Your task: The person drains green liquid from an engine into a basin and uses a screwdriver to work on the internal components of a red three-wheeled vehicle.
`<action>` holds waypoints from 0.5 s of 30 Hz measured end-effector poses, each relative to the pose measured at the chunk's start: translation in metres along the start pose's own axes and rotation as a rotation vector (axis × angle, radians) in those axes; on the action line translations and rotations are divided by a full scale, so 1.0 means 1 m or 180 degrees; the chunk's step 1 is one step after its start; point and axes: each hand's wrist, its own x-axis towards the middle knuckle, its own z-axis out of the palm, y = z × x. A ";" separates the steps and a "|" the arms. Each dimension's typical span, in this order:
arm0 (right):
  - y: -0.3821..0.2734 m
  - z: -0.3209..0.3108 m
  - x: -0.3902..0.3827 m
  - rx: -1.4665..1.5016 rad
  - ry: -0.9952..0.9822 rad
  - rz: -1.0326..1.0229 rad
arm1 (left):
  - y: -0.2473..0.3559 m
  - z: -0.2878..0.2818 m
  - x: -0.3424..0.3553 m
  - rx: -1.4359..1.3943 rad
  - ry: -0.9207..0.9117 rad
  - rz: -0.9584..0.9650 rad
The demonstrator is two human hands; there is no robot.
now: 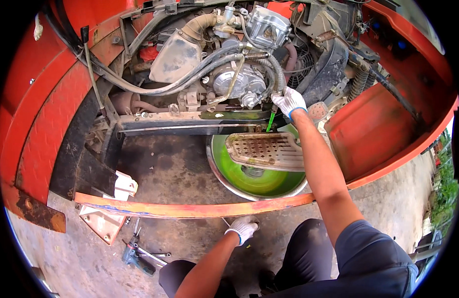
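My right hand (290, 102), in a white glove with a blue cuff, is closed around the lower end of a grey rubber hose (277, 74) beside the engine (239, 79). Bright green liquid (271, 121) runs from below that hand. Under it, a round metal basin (217, 174) on the floor holds green liquid. A perforated metal footrest (261, 149) juts over the basin, hiding part of it. Low near my knees, my left hand (244, 228), also gloved, is closed, with a thin metal rod (226, 222) sticking out of it.
An orange-red frame rail (194, 207) crosses between me and the basin. At the lower left lie a cordless power tool (135, 256), wrenches (155, 255) and a pale bracket (102, 218). A red body panel (383, 134) stands on the right, a lever (90, 69) on the left.
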 end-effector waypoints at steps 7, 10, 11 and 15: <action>-0.003 0.008 0.010 -0.0816 0.0007 -0.0660 | -0.073 0.010 0.125 -0.1595 0.0544 0.0124; 0.016 0.017 0.013 -0.1460 -0.0128 -0.1256 | -0.083 0.009 0.143 -0.2527 0.0141 0.0464; 0.014 0.016 0.009 -0.1269 -0.0172 -0.1105 | -0.072 0.005 0.136 -0.2931 -0.0038 0.0514; 0.013 0.020 0.019 -0.0439 0.0013 -0.0406 | -0.044 0.004 0.124 -0.2568 0.0193 0.1454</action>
